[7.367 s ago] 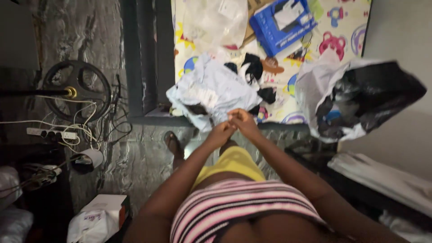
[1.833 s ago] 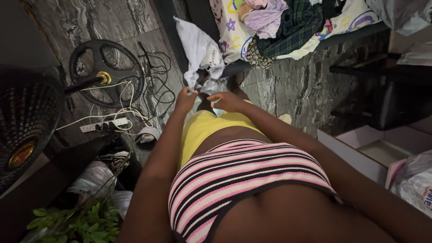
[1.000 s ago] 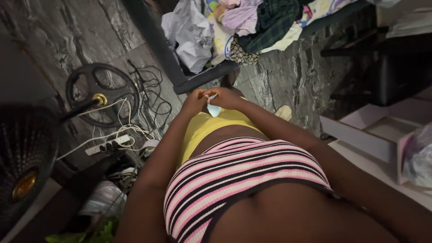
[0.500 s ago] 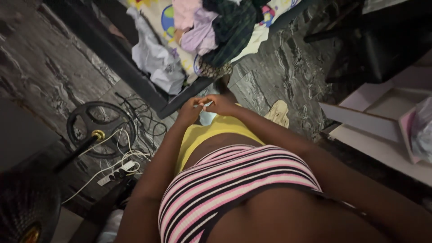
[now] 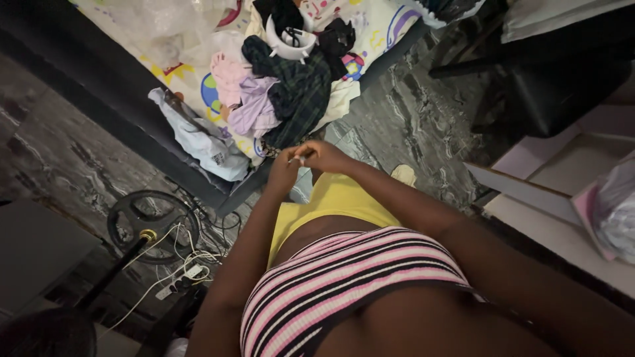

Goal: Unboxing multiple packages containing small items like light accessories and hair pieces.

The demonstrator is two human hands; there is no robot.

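1. Dark marbled stone floor point(image 5: 423, 125), glossy and grey-veined, with a low dark-framed bed point(image 5: 132, 142) under a cartoon-printed sheet point(image 5: 370, 26) just beyond the hands.
2. Between the fingertips: a small pale strip point(image 5: 296, 157), thin and light, perhaps plastic or paper; too small to tell which. Held in front of the waist, above the yellow shorts point(image 5: 331, 198).
3. Left hand point(image 5: 283, 173) curled nearly closed, thumb and forefinger pinched on the strip's near end.
4. Right hand point(image 5: 325, 156) likewise pinched on the other end, remaining fingers folded in; both hands touching each other.
5. Progress, judged only from the present view: strip gripped at both ends, nothing yet set down; whether being torn, rolled or peeled cannot be told.
6. Just beyond the fingers: heap of soft clothes, a dark green plaid garment point(image 5: 297, 92), lilac and pink pieces point(image 5: 248, 109), all crumpled.
7. Left of the fingers: pale blue-white plastic bag point(image 5: 198, 142), wrinkled, draped over the bed's edge.
8. Farther beyond: white round ring-shaped object point(image 5: 289, 41) on the clothes; clear crinkled plastic point(image 5: 165, 30) at the far left.
9. Below-left of the fingers: black round fan base point(image 5: 153, 223) with brass hub, tangled white cables and power strip point(image 5: 184, 277).
10. Right of the fingers: open pale cardboard box point(image 5: 542, 178), flat-sided, stiff.
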